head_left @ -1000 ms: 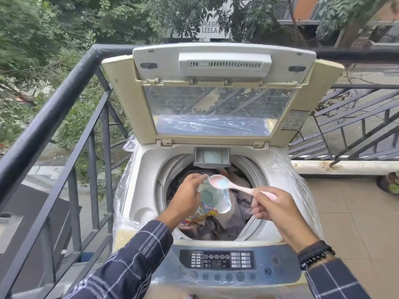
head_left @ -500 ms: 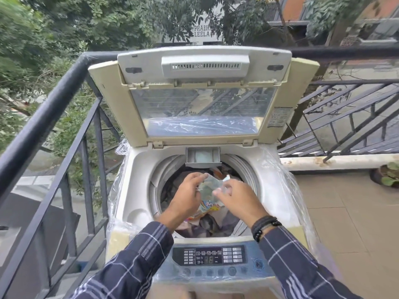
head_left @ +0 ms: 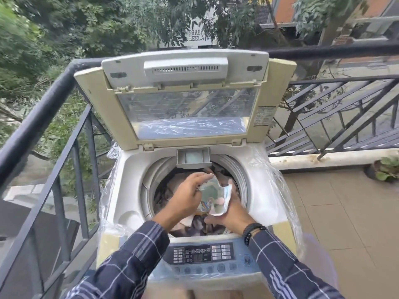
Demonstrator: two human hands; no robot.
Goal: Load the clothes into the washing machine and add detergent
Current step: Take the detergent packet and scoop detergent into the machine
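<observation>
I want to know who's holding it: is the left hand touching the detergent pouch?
Touching. The head view shows the left hand with its fingertips pinching the upper edge of the detergent pouch, with no gap between them.

Black metal railing (head_left: 43, 117) left and behind — trees (head_left: 86, 29) beyond; potted plant (head_left: 386, 171) on tiled floor (head_left: 345, 212) right.

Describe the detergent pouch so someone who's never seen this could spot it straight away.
Find the top-loading washing machine with its lid raised, by the balcony railing. Over its open drum, full of drab clothes, the left hand grips a pouch, the right hand against its lower edge. It is the only shiny, silvery thing, with a colourful printed base.
</observation>
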